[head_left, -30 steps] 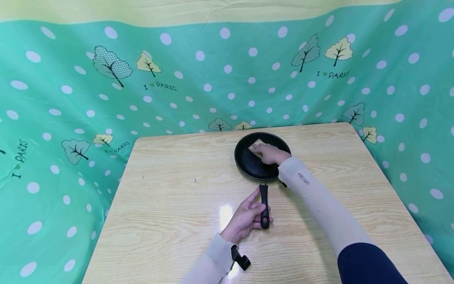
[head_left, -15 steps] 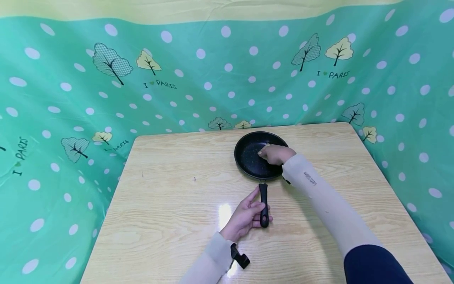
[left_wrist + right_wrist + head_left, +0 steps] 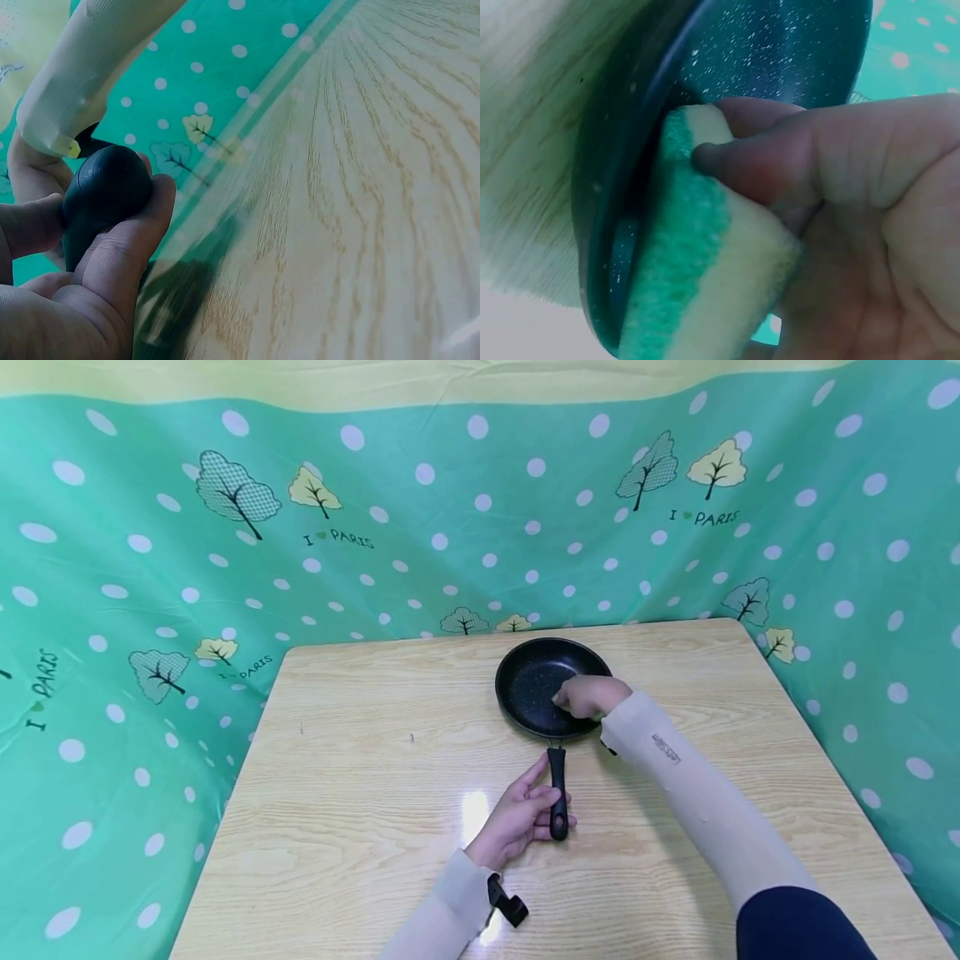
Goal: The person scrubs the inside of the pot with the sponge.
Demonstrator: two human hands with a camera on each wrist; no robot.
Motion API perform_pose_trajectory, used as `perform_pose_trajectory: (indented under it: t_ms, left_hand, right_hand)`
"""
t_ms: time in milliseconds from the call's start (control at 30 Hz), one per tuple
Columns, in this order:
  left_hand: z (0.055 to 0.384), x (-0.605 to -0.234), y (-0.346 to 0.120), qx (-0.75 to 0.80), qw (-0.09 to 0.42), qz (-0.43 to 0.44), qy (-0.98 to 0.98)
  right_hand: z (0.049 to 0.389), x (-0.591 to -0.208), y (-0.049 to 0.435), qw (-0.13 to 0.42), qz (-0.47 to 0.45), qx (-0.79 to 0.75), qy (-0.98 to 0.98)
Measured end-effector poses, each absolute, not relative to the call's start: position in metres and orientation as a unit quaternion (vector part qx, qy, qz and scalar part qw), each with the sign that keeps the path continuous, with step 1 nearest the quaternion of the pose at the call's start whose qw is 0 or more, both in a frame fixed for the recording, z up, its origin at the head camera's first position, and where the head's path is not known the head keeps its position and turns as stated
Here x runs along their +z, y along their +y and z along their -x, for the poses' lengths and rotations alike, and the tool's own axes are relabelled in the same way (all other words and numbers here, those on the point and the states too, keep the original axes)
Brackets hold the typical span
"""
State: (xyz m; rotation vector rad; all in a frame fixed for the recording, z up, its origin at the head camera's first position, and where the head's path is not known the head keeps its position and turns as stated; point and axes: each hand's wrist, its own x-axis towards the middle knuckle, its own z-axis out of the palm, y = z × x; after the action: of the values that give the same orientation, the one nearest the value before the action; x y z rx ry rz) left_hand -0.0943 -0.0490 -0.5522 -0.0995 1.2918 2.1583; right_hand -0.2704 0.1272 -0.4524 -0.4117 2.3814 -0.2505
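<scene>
A black frying pan (image 3: 528, 685) with a speckled inside lies toward the back of the table, its handle (image 3: 557, 777) pointing to the person. The left hand (image 3: 513, 818) grips that handle, thumb on one side and fingers on the other; the left wrist view shows the rounded handle end (image 3: 112, 184) between them. Over the right part of the pan, the right hand (image 3: 592, 695) pinches a sponge (image 3: 705, 255) with a green scouring side and a pale yellow side. The green side faces the pan's inner wall. From the head view the sponge is hidden under the hand.
The light wood table (image 3: 360, 827) extends around the pan on all sides. A green dotted curtain (image 3: 420, 527) hangs along the back and both sides of the table. A black strap with a small block (image 3: 510, 902) sits on the left wrist.
The right hand has moved with the sponge from the pan's upper middle to its right side, toward the person. The left hand and the pan have stayed almost in place.
</scene>
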Motion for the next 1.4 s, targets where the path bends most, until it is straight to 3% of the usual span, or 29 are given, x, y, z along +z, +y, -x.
perform_pose_trajectory:
  t_ms: [200,600,1400]
  left_hand:
    - [0.094,-0.551,-0.049,0.816,0.309,0.042,0.487]
    - [0.093,-0.551,-0.049,0.814,0.309,0.043,0.49]
    - [0.094,-0.552,-0.048,0.815,0.306,0.043,0.491]
  right_hand:
    - [0.26,-0.449,0.123,0.363,0.182,-0.085,0.91]
    - [0.251,-0.453,0.101,0.337,0.244,-0.092,0.905]
    - [0.28,-0.473,0.079,0.313,0.222,-0.151,0.911]
